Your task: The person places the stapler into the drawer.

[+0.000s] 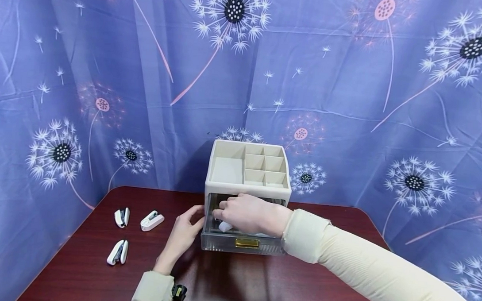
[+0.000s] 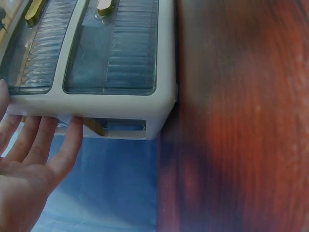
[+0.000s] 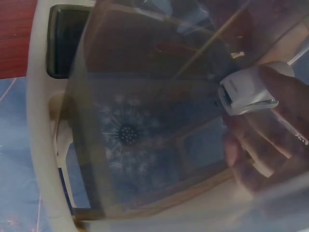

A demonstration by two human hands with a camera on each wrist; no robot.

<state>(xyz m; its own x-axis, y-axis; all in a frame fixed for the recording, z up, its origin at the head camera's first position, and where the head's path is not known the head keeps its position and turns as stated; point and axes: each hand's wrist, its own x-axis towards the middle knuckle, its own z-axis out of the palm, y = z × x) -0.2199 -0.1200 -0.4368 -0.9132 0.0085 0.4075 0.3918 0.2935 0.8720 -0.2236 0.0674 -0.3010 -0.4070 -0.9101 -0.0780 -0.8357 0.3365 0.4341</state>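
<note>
A white desk organizer stands on the table, its clear upper drawer pulled out toward me. Inside that drawer, my right hand grips a small white stapler between thumb and fingers. The palm faces down, and the right wrist view looks through the drawer's clear plastic. My left hand rests against the organizer's left side. In the left wrist view its fingers reach fairly straight to the white side wall, close to a slot there.
Three white staplers lie on the table's left: one at the back, another beside it, a third nearer. Open compartments top the organizer. Lower drawers with gold handles show in the left wrist view. A blue dandelion-print curtain hangs behind.
</note>
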